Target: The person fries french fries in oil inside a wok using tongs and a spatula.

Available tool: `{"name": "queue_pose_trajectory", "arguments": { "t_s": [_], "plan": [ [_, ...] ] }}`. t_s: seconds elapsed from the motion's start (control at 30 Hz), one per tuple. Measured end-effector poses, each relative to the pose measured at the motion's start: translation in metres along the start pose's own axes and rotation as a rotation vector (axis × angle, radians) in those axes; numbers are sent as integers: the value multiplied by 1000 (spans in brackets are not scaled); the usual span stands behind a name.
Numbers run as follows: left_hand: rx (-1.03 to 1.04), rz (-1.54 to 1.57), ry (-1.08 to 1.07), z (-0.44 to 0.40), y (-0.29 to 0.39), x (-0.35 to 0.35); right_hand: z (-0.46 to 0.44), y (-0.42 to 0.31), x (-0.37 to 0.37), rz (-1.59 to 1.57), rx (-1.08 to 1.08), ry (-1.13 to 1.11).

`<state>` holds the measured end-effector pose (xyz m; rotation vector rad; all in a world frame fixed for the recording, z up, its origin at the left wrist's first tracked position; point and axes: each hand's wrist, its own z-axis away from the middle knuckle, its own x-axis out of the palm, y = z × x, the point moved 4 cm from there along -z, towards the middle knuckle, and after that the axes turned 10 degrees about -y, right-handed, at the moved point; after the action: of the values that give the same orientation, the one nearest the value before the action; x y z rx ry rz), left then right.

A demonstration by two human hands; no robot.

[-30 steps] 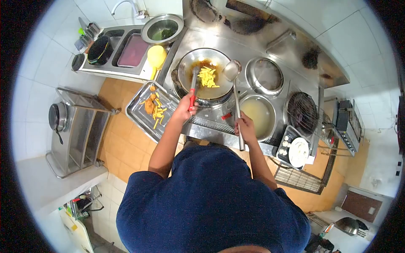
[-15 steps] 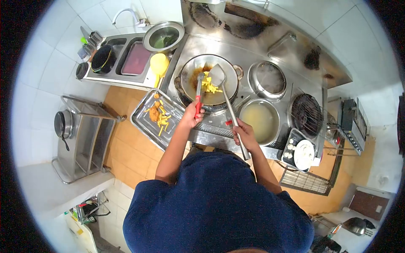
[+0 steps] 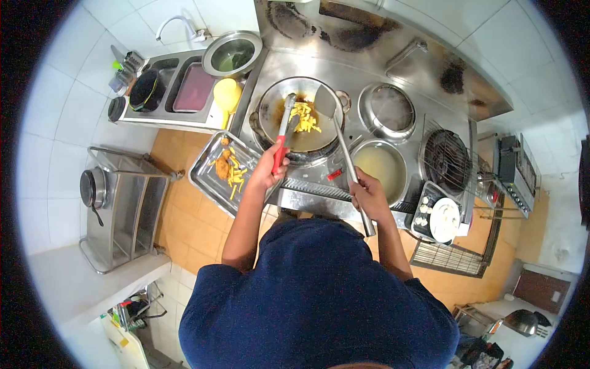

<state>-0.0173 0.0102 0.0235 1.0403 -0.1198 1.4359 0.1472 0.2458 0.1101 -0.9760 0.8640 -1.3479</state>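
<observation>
Tongs (image 3: 283, 132) in the left hand (image 3: 270, 166), and that hand is wrapped firmly around the red handles, fingers curled in, right at the front edge of the stove (image 3: 295, 57)! Their metal end reaches into the wok (image 3: 268, 98), right up against the left side of a heap of yellow strips (image 3: 305, 117); whether the tips are pinching any of them, I cannot tell from up here. Over to the right hand (image 3: 370, 197), also closed, clasping the long metal handle of a spatula (image 3: 346, 152), which slants away up to a broad blade by the wok's right inner wall, just beside that same heap. So the strips sit in the middle of the wok, between the two tools, with darker brown patches on the metal around them!

Down beside the left forearm, a metal tray (image 3: 206, 175) carries browned pieces (image 3: 222, 166) and more yellow strips (image 3: 235, 176), loosely scattered. Near the right hand stands a pot (image 3: 405, 171) of pale yellowish liquid (image 3: 380, 165), and a small red object (image 3: 335, 174) lies on the stove between the hands. Farther right, a white plate (image 3: 444, 220) rests by the stove's front corner, and away to the left a yellow scoop (image 3: 227, 93) lies next to the sink (image 3: 167, 92)
</observation>
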Motion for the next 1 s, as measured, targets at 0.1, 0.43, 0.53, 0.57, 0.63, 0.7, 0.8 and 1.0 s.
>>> {"name": "queue_pose_trajectory", "arguments": {
  "t_s": [0.1, 0.43, 0.53, 0.57, 0.63, 0.7, 0.8, 1.0],
  "plan": [
    [6, 2, 34, 1, -1, 1, 11, -26, 10, 86, 57, -5],
    [-29, -91, 34, -9, -6, -4, 16, -59, 8, 96, -16, 47],
    [-44, -116, 30, -13, -9, -6, 15, -62, 7, 83, -1, 59],
    [-47, -117, 25, -14, -11, -6, 14, -63, 7, 89, -11, 64],
    [-47, -119, 12, -16, -12, -4, 11, -63, 6, 92, -22, 75],
    [-27, -110, -4, -17, -13, -2, 9, -57, 4, 86, -18, 85],
    [-17, -138, 23, -16, -14, 0, 8, -61, 4, 68, -21, 74],
    [-1, -154, 54, -17, -15, -3, 8, -63, 6, 75, 1, 64]
  ]
}}
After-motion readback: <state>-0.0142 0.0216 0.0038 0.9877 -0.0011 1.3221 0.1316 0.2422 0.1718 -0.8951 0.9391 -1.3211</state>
